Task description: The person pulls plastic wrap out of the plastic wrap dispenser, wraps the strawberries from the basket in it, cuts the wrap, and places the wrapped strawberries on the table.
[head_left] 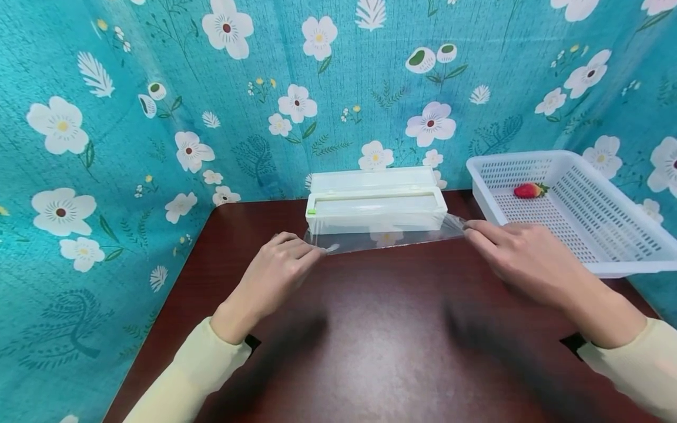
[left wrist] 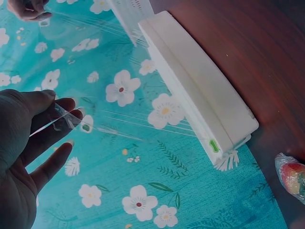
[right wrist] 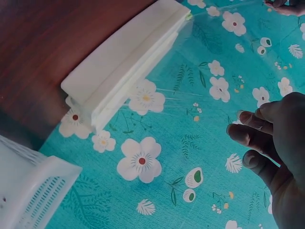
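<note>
A white plastic-wrap dispenser box (head_left: 376, 202) stands at the back of the table with its lid raised. Clear plastic wrap (head_left: 388, 238) stretches out of its front toward me. My left hand (head_left: 280, 264) pinches one corner of the wrap between thumb and fingers, while my right hand (head_left: 531, 258) grips the opposite corner. In the left wrist view the wrap (left wrist: 62, 114) is bunched at the left fingertips. A small green slider (head_left: 312, 211) shows at the box's left end. The right wrist view has the right hand (right wrist: 281, 148) with its thumb against the fingers.
To the right is a white perforated basket (head_left: 597, 267) holding a red strawberry (head_left: 530, 190). A film-wrapped red and yellow item (left wrist: 291, 177) lies on the table in the left wrist view. Blue flowered cloth (head_left: 317, 76) hangs behind the dark wooden table (head_left: 381, 352).
</note>
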`<state>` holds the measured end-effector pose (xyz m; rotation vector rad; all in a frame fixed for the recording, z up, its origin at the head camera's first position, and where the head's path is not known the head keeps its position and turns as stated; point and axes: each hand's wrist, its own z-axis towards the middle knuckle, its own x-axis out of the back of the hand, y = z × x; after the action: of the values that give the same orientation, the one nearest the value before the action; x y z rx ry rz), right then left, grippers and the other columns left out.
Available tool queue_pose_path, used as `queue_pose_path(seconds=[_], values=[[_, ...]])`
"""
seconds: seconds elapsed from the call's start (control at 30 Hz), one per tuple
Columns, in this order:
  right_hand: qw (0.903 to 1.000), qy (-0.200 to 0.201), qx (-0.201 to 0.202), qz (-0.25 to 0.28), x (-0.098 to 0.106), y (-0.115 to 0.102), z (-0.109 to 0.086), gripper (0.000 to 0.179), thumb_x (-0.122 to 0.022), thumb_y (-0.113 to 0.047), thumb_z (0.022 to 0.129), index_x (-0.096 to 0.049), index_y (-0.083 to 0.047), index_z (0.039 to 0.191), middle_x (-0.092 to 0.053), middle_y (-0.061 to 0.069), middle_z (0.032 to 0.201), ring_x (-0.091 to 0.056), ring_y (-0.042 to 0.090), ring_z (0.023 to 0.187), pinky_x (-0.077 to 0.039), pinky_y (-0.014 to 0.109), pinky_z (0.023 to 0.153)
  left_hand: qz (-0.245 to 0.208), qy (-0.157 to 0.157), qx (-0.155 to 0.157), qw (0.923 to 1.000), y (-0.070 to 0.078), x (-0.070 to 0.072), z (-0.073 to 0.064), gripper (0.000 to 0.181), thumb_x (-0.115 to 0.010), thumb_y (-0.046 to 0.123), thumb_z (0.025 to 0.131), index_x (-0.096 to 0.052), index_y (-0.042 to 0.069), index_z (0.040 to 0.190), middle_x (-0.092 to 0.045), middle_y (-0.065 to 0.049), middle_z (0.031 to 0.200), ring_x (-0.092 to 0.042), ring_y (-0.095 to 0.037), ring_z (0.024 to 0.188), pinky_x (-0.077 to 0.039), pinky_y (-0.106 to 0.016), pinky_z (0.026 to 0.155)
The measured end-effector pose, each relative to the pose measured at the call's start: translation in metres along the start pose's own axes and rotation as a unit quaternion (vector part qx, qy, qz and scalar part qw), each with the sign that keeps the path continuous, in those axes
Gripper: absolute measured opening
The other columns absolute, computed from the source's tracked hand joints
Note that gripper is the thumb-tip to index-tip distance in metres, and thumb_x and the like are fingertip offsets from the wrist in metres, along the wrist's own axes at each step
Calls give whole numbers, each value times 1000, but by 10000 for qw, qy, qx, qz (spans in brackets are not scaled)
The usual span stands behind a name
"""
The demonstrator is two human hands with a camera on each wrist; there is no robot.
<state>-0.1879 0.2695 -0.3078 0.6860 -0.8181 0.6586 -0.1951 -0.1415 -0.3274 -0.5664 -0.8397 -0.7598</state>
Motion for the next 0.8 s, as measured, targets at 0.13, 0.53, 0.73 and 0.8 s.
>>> queue_pose_path(seconds=[0.13,0.53,0.73,0.8], values=[[9999,125,60,-19,2,-7,-6,55,-16,-26,111,-63,4,114,-69,18,106,-65,29,58,-47,37,42,107,-58,-33,9999,6,5,-4,43,-92,8,75,-76,6,115,-78,-8,100,-72,-20,83,-57,-37,87],[9998,87,198,39,14,-26,-19,55,-15,-21,113,-64,4,115,-70,21,112,-66,29,62,-55,44,50,328,-122,-279,9990,20,16,-14,50,-96,10,69,-76,6,115,-78,-9,104,-74,-21,89,-57,-40,90],[9994,108,323,52,19,-34,-26,53,-15,-18,113,-64,3,113,-69,22,118,-63,28,61,-52,42,49,404,-131,-409,9983,25,21,-19,46,-93,5,72,-76,5,115,-78,-9,105,-73,-21,90,-57,-38,89],[9994,67,331,65,21,-37,-28,53,-15,-19,113,-63,2,114,-69,22,120,-62,27,61,-52,42,50,414,-114,-450,9981,26,23,-21,45,-92,4,72,-76,5,115,-78,-9,106,-73,-21,89,-56,-38,89]])
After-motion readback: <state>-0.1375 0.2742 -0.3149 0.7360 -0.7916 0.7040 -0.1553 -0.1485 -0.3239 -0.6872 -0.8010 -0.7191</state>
